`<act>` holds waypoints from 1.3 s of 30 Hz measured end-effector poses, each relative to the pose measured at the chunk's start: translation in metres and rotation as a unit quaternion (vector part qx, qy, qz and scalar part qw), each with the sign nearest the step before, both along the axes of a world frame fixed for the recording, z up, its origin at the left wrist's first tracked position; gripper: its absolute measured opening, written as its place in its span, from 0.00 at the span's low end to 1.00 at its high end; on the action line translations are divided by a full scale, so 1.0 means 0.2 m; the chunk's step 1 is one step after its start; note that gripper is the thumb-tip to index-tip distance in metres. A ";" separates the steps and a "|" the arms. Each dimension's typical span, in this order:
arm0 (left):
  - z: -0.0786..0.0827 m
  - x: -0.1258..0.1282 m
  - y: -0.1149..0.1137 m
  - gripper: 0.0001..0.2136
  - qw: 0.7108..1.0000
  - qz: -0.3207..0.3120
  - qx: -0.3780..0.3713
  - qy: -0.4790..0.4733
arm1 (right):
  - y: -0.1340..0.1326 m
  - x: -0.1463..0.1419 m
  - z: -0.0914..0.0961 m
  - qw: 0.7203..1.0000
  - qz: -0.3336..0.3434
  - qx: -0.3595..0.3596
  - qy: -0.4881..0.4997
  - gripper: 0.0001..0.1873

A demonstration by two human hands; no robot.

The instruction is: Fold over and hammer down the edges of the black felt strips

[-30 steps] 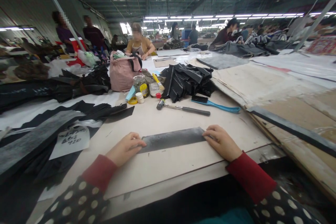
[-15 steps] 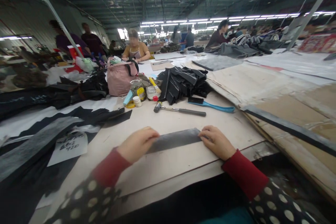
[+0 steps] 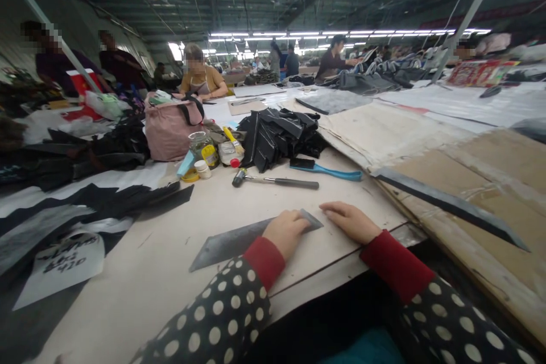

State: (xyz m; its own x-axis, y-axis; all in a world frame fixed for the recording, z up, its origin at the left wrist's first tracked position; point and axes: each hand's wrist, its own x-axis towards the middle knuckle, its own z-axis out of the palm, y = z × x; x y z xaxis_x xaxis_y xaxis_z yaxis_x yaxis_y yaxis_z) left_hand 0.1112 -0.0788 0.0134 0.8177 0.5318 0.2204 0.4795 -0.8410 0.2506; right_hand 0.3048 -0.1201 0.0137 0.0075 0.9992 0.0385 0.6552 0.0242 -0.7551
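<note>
Grey, leathery-looking strip [image 3: 234, 243] with slanted ends and a cloudy surface, lying flat near the bench's [image 3: 149, 273] front edge. Left hand [image 3: 286, 232] is palm-down over its right half, fingers close together; can't tell if they're gripping. Right hand [image 3: 350, 223] sits just off the tip, loosely open, nothing in it. Smoothing step, I reckon; next move calls for light, even pressure.

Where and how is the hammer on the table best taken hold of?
The hammer is probably best taken by its dark grip, coming from the near right side: it lies flat, grip pointing right, head left, with the blue-handled brush beyond.
</note>
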 end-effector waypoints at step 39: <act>-0.02 0.02 0.00 0.12 1.000 0.003 -0.014 -0.018 | -0.09 -0.20 -0.03 0.920 0.064 0.130 -0.365 0.12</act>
State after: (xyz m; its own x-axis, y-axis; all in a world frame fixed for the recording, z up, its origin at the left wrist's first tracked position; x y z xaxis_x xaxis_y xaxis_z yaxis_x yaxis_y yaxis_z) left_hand 0.1151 -0.0781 0.0104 0.8059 0.5437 0.2345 0.4757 -0.8303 0.2903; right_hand 0.2642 -0.1379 0.0078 -0.2317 0.9465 0.2244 0.9645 0.2536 -0.0740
